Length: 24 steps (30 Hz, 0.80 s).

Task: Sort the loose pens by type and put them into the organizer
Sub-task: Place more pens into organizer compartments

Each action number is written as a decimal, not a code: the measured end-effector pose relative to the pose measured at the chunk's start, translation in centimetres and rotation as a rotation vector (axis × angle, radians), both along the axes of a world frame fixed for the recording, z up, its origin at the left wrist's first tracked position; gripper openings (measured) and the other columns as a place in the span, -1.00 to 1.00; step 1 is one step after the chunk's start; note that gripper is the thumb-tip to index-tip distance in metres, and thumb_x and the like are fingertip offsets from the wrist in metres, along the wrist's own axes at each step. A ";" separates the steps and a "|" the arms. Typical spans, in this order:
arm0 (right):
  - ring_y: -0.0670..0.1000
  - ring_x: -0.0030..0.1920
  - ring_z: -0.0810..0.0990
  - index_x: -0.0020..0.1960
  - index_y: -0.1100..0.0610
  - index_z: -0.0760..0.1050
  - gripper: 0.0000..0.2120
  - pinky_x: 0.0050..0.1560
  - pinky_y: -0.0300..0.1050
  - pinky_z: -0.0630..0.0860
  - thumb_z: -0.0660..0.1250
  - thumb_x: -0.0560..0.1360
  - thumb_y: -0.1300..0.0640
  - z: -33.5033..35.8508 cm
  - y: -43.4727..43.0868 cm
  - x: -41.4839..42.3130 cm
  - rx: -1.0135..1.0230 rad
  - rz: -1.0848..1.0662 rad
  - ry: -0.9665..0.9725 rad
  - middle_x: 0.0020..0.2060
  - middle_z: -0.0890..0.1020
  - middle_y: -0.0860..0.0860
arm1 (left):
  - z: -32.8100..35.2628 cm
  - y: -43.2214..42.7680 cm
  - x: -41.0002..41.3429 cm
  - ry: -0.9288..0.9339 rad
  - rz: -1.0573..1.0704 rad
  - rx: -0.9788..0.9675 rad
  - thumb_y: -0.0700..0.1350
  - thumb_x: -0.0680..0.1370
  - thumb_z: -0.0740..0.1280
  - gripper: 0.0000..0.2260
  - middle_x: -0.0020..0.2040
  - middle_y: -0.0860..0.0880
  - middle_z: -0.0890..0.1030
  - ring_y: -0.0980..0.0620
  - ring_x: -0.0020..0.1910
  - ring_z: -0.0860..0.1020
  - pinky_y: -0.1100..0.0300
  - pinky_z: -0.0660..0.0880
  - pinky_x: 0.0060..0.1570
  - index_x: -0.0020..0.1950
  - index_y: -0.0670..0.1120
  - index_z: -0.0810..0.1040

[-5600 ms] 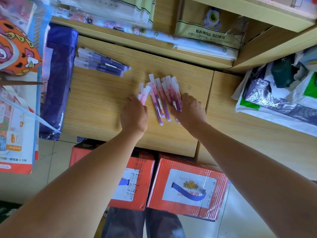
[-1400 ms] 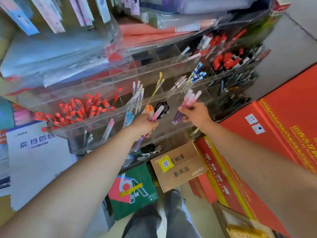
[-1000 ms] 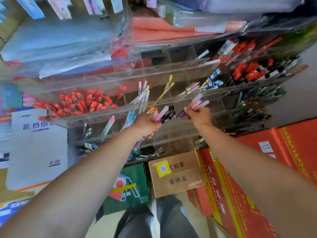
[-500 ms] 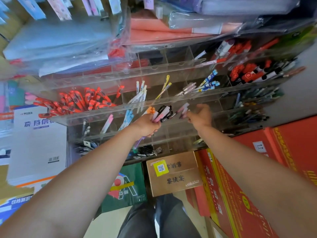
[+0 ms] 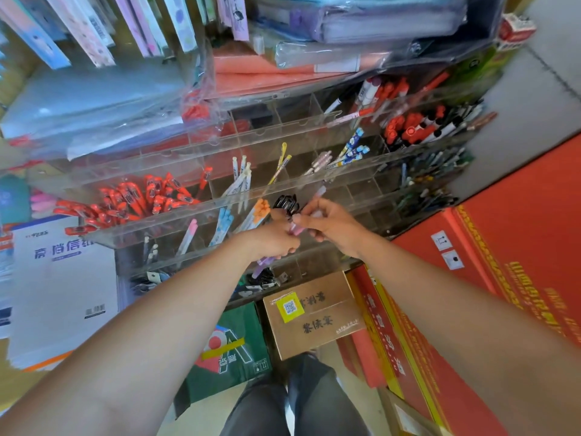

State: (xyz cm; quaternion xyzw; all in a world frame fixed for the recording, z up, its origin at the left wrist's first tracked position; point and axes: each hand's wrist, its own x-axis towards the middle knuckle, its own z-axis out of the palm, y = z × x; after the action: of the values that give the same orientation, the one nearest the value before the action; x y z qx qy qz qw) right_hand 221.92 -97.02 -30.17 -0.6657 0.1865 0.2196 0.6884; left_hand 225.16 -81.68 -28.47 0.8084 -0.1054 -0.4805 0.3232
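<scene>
A brown cardboard box [image 5: 314, 313] bearing a yellow QR sticker sits between a green box [image 5: 232, 347] and stacked red cartons [image 5: 503, 262]. White paper packs [image 5: 63, 294] stand at left. Plastic-wrapped folders [image 5: 283, 73] lie above.

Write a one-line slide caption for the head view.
Left hand grips pink pens while right hand pinches one from the bundle, in front of the clear compartment organizer.

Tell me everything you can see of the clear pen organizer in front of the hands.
The organizer looks like clear plastic: stepped rows, split by thin dividers into compartments. One compartment is packed with red pens; others hold few pens. The left hand and right hand hold pink pens before its middle row.
</scene>
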 end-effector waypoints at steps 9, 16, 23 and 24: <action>-0.10 -0.42 0.50 -0.03 0.26 0.52 -0.93 -0.43 -0.28 0.44 0.36 0.50 0.29 0.6 -1.2 -0.5 -0.040 0.004 -0.067 -0.25 0.58 0.15 | -0.2 -0.7 0.5 -0.134 -0.051 0.018 -0.17 0.55 0.30 -0.64 -0.05 -0.03 0.43 0.10 -0.20 0.45 0.25 0.40 -0.29 0.30 -0.17 0.30; -0.14 -0.49 0.49 -0.10 0.18 0.50 -0.95 -0.48 -0.29 0.43 0.36 0.51 0.26 1.6 -5.9 2.5 -0.344 -0.388 -0.195 -0.30 0.60 0.04 | -1.4 0.7 1.5 -0.583 -0.196 0.327 -0.03 0.56 0.28 -0.58 0.42 -0.18 0.30 -0.17 0.42 0.25 -0.02 0.32 0.32 0.40 -0.11 0.37; 0.07 -0.31 0.58 -0.23 0.00 0.48 -0.83 -0.20 0.07 0.60 0.44 0.44 0.17 -1.9 -4.8 4.3 -0.573 -0.364 -0.173 -0.21 0.65 0.10 | -2.6 1.4 1.3 -0.642 -0.284 0.372 -0.01 0.55 0.28 -0.48 0.55 -0.05 0.10 -0.12 0.53 -0.03 -0.11 0.03 0.47 0.49 -0.06 0.28; 0.09 -0.24 0.61 -0.24 -0.01 0.48 -0.83 -0.12 0.12 0.61 0.45 0.43 0.16 -2.5 -4.5 4.5 -0.601 -0.346 -0.163 -0.18 0.65 0.08 | -2.8 1.5 1.2 -0.649 -0.281 0.369 -0.02 0.55 0.28 -0.47 0.56 -0.05 0.08 -0.12 0.54 -0.05 -0.11 0.01 0.47 0.50 -0.06 0.26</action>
State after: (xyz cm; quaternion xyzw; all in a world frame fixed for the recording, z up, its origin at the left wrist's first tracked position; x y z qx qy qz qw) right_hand 226.37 -101.49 -32.69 -0.8124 0.2971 -0.0187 0.5014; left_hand 226.35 -80.15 -31.23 0.9405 -0.2236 -0.2502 0.0536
